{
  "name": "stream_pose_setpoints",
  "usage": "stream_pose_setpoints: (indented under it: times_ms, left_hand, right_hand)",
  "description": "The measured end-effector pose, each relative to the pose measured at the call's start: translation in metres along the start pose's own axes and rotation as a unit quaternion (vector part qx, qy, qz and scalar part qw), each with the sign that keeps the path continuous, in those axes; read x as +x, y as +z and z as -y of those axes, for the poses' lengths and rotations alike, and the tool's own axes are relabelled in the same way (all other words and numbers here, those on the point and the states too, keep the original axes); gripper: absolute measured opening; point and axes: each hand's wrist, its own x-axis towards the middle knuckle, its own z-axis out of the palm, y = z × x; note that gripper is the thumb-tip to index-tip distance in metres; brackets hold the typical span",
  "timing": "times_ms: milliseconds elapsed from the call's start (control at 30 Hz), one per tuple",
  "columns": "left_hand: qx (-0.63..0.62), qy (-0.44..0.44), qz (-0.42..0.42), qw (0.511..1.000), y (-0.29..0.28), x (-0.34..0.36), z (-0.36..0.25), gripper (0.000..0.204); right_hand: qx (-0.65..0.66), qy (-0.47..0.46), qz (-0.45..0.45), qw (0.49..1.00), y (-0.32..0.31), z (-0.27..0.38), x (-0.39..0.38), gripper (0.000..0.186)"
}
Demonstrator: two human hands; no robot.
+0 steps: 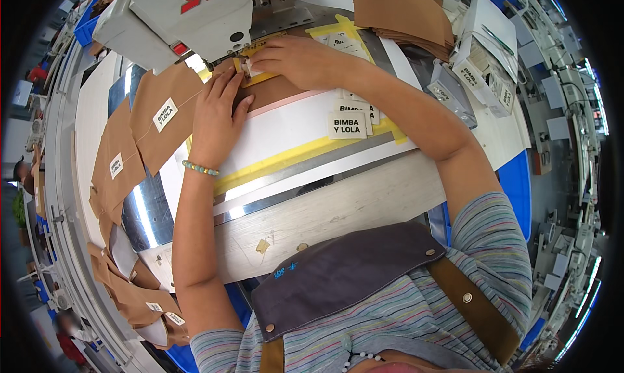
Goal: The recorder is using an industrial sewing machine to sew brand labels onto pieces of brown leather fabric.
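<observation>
My left hand (220, 110) lies with fingers spread on a brown panel (276, 95), its fingertips close to the sewing machine's needle area. A beaded bracelet is on that wrist. Across from it, my right hand (296, 61) reaches in from the right, fingers bent together at a yellow-edged frame (265, 78) on the panel. Something small and whitish shows at those fingertips; its kind is hard to make out. The white sewing machine (195, 19) stands just beyond both hands. Square white labels (348, 125) with dark print lie in a loose pile below my right forearm.
More labels (343, 43) lie beyond my right wrist. Brown panels (409, 22) are stacked at the far right, beside a white box of labels (484, 67). Joined brown pieces with labels (162, 113) trail down the left side. Yellow tape (279, 158) borders the white work surface.
</observation>
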Motion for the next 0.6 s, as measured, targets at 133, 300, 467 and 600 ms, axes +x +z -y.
stream_pose_setpoints:
  times_ms: [133,300,467,600]
  left_hand:
    - [-0.001,0.001,0.003,1.000,-0.001,0.000,0.000,0.048]
    - [-0.003,0.005,0.004,1.000,-0.003,0.000,0.000,0.049]
    - [0.002,0.008,0.006,1.000,-0.008,-0.002,-0.002,0.048]
    - [0.011,0.003,0.003,1.000,-0.012,-0.004,0.000,0.046]
  right_hand:
    - [-0.004,0.013,-0.041,0.999,0.005,0.000,-0.004,0.044]
    - [0.094,0.063,0.004,0.994,0.001,-0.006,-0.005,0.044]
    - [0.097,0.056,0.001,0.994,-0.001,-0.008,-0.005,0.045]
    - [0.122,0.063,0.015,0.990,-0.008,-0.006,-0.003,0.047]
